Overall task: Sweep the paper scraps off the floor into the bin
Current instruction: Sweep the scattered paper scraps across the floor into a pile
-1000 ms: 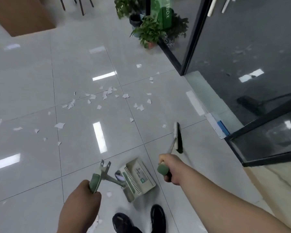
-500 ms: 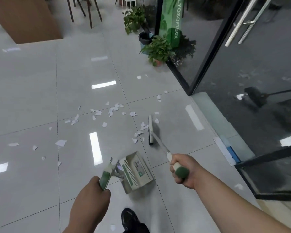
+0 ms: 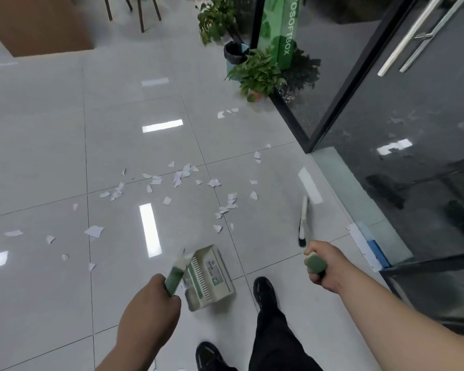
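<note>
Both sets of fingers (image 3: 315, 278) stay curled: left hand (image 3: 148, 314) round dustpan (image 3: 210, 277), right hand (image 3: 326, 265) round broom (image 3: 303, 223), swung rightward.

Glossy pale-grey floor tiles (image 3: 51, 135) carry bright bar-shaped reflections. Dark glass doors (image 3: 413, 116) on the right — potted plants (image 3: 257, 73) beside them, brown wooden unit (image 3: 38, 22) far left.

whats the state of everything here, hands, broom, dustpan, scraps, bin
left hand, grips the green handle of the cream plastic dustpan
cream plastic dustpan, held tilted, near the person's feet
right hand, grips the green handle end of the dark-bristled broom
dark-bristled broom, head low, right of the scraps, apart from them
white paper scraps, scattered on the grey tiled floor, unswept
black-lined bin, upright, open-topped, by the potted plants
</note>
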A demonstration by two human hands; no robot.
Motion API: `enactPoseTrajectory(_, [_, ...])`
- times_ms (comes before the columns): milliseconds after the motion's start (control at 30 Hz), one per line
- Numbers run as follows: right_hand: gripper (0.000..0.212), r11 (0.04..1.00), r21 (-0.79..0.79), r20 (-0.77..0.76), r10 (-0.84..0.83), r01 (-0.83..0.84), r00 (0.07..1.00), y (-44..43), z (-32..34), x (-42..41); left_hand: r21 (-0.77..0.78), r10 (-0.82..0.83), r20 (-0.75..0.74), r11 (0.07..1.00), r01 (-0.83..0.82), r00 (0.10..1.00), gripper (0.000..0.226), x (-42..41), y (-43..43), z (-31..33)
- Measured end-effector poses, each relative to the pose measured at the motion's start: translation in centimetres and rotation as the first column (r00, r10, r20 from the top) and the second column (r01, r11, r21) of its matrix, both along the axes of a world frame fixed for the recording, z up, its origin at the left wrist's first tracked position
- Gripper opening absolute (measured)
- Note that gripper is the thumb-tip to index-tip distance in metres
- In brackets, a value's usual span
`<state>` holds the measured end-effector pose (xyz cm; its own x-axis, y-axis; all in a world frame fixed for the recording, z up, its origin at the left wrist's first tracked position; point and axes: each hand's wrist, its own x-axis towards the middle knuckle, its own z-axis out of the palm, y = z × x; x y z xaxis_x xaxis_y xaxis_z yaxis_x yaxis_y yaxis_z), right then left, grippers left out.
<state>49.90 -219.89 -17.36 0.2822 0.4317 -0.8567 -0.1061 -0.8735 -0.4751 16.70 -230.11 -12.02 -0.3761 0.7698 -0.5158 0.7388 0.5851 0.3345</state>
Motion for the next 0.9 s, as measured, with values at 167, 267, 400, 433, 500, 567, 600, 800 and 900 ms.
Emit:
enactPoseTrajectory(167, [0.013,0.946,-0.072,0.038,0.320,-0.317,0.947,6.0,-2.4,-3.0,-0.045,0.110,-0.019,0.993,-0.110,0.994,0.008,-0.7,1.4,-0.6])
enactPoseTrajectory(267, [0.010,0.831,-0.092,-0.037,0.547,-0.548,0.836,8.9,-2.1,-7.1,-0.062,0.188,-0.042,0.980,-0.190,0.981,0.009,-0.1,2.6,-0.7])
enactPoseTrajectory(400, [0.011,0.678,-0.091,-0.175,0.710,-0.729,0.682,10.6,0.4,-11.6,-0.091,0.276,-0.057,0.956,-0.281,0.959,0.010,1.8,4.7,-0.5])
enactPoseTrajectory(433, [0.011,0.665,-0.083,-0.217,0.715,-0.742,0.665,11.1,1.1,-12.2,-0.099,0.289,-0.056,0.951,-0.293,0.956,0.010,2.4,5.4,-0.4])
enactPoseTrajectory(500, [0.015,0.652,-0.057,-0.279,0.717,-0.756,0.639,12.5,2.2,-12.7,-0.119,0.299,-0.062,0.945,-0.305,0.952,0.009,3.6,6.7,-0.2])
enactPoseTrajectory(567, [0.019,0.681,-0.031,-0.317,0.687,-0.731,0.653,14.6,2.6,-12.8,-0.135,0.310,-0.080,0.938,-0.319,0.947,0.007,4.4,7.6,0.0])
enactPoseTrajectory(600, [0.019,0.707,-0.028,-0.329,0.661,-0.706,0.675,15.7,2.8,-12.6,-0.136,0.314,-0.089,0.936,-0.324,0.945,0.006,4.8,8.0,0.1])
enactPoseTrajectory(800, [0.020,0.763,0.005,-0.367,0.603,-0.647,0.708,21.1,4.1,-9.8,-0.113,0.369,-0.110,0.918,-0.380,0.923,0.005,6.5,11.2,0.8])
enactPoseTrajectory(900, [0.018,0.777,0.027,-0.316,0.604,-0.630,0.732,24.2,4.6,-6.8,-0.089,0.379,-0.108,0.917,-0.389,0.919,0.005,7.7,13.3,0.9])
